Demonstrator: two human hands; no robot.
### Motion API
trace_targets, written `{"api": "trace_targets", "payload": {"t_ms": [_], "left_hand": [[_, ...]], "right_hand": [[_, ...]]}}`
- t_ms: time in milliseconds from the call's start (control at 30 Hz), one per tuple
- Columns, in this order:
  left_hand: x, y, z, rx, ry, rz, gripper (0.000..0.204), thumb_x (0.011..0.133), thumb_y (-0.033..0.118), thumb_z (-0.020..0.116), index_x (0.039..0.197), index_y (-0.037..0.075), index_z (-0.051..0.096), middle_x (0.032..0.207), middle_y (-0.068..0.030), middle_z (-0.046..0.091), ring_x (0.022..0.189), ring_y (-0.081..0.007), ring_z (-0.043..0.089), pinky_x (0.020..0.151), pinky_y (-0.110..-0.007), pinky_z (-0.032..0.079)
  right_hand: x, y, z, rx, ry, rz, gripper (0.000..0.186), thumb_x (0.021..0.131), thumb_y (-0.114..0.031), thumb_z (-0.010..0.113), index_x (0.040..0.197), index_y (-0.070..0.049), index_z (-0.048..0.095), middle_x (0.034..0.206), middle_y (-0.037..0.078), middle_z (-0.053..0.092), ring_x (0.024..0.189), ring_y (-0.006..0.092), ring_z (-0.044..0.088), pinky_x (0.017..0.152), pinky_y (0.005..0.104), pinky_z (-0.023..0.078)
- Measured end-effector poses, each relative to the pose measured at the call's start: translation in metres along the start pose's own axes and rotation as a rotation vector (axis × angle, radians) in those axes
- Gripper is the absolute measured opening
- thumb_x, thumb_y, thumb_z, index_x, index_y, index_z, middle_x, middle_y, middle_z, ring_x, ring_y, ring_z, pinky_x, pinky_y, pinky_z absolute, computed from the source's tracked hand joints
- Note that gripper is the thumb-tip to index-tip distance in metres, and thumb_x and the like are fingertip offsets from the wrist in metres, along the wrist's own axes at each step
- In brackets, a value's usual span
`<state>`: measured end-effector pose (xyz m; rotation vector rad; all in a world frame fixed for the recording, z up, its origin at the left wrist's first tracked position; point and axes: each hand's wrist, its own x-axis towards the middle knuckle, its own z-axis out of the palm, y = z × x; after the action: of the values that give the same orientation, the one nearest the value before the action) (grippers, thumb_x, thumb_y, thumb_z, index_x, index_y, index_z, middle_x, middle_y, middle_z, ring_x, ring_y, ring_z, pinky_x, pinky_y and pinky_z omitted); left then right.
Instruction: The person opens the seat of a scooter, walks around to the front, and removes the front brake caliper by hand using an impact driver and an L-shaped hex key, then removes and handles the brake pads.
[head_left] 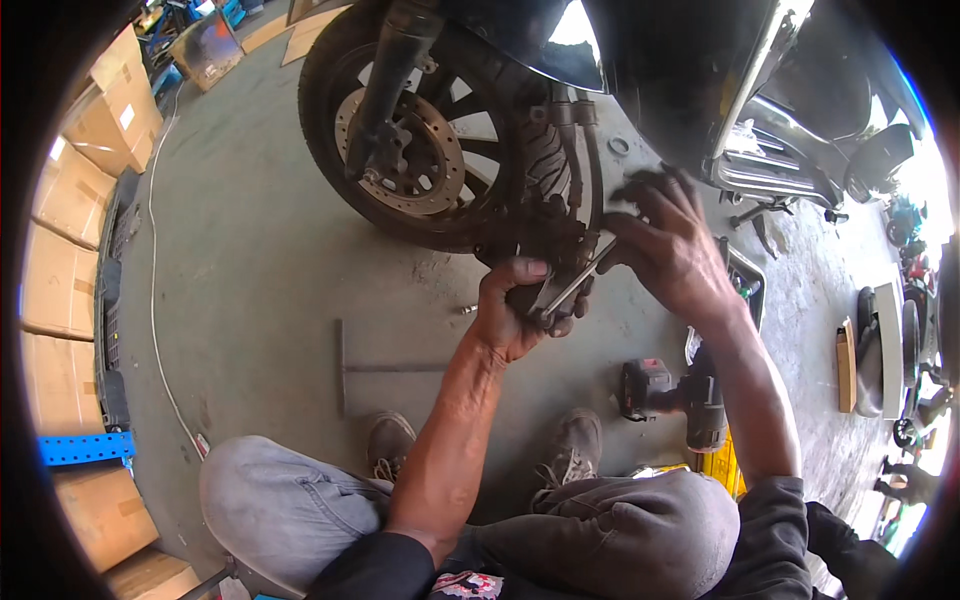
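Note:
A dark brake caliper [530,295] hangs below two hoses beside the motorcycle's front wheel [410,150]. My left hand [508,315] is closed around it, thumb on top and fingers beneath. A slim silver tool [580,282] slants across the caliper; its lower end meets the caliper near my left fingers. At its upper end is my right hand [665,245], seemingly pinching it between thumb and forefinger. The other right fingers are spread and smeared by motion. Behind the wheel's rim shows a drilled brake disc [440,185], near the bare lower fork leg [385,110].
On the floor lie a T-handle wrench [395,369], a small silver metal piece [468,309] and a grey ring [619,147]. A cordless power tool [705,405] rests right of my shoes. Cardboard boxes [60,275] line the left side, with a white cable [153,260] alongside.

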<state>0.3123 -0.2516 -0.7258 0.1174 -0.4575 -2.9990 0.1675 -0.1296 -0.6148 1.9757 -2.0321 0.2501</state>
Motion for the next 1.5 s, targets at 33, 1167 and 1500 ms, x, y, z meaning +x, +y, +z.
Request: {"api": "trace_targets", "payload": {"t_ms": [33, 1167, 1500], "left_hand": [[0.002, -0.001, -0.006, 0.014, 0.014, 0.031, 0.048, 0.072, 0.016, 0.065, 0.116, 0.001, 0.053, 0.087, -0.0079, 0.059, 0.067, -0.0184, 0.06, 0.047, -0.029, 0.047], [0.003, -0.035, 0.016, 0.344, 0.335, 0.568, 0.047, 0.08, 0.017, 0.071, 0.12, 0.009, 0.049, 0.098, -0.0017, 0.055, 0.082, -0.0111, 0.057, 0.064, -0.028, 0.052], [0.004, -0.035, 0.013, 0.386, 0.331, 0.594, 0.048, 0.08, 0.013, 0.071, 0.123, 0.009, 0.049, 0.106, -0.0021, 0.056, 0.089, -0.0123, 0.056, 0.066, -0.028, 0.052]], "right_hand": [[0.008, -0.005, -0.005, -0.076, 0.138, -0.023, 0.024, 0.077, -0.017, 0.068, 0.101, -0.013, 0.068, 0.111, 0.009, 0.059, 0.109, 0.0265, 0.051, 0.09, 0.044, 0.04], [-0.036, -0.081, -0.04, 0.908, 0.662, 0.601, 0.019, 0.094, -0.005, 0.053, 0.109, 0.001, 0.043, 0.088, 0.011, 0.056, 0.066, 0.0138, 0.061, 0.058, 0.0246, 0.052], [-0.034, -0.078, -0.025, 0.849, 0.611, 0.7, 0.013, 0.09, 0.001, 0.055, 0.1, 0.0, 0.046, 0.082, 0.009, 0.06, 0.065, 0.0132, 0.064, 0.058, 0.0232, 0.051]]}}
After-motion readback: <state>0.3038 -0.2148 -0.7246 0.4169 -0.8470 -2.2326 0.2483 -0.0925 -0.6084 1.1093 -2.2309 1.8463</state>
